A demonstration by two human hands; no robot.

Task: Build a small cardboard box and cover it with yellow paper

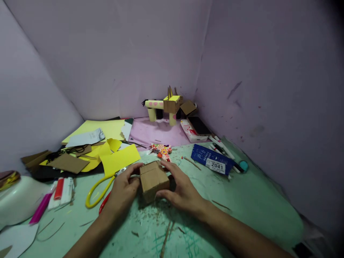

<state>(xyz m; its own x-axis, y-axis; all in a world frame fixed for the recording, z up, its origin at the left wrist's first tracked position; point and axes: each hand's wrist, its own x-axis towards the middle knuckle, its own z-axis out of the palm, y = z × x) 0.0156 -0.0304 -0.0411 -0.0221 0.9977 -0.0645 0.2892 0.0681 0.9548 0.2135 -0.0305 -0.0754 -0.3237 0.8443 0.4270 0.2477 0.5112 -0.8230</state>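
A small brown cardboard box [154, 179] rests at the middle of the green tabletop, between my two hands. My right hand [179, 184] grips its right side, thumb at the near lower corner and fingers at the far top edge. My left hand [126, 186] is curled at the box's left side, fingertips by its far left corner. Beneath my left hand lie scissors with a yellow handle loop [99, 193] and a red one, partly covered by the hand. A patterned scrap [162, 150] lies just beyond the box.
A yellow cardboard animal figure [172, 104] stands at the back. Yellow paper [120, 159] and cardboard pieces [69, 163] are piled at left, near glue sticks [59, 189]. At right are a phone [199, 125], a blue packet [212, 159] and markers [225, 147]. Walls enclose the back and right.
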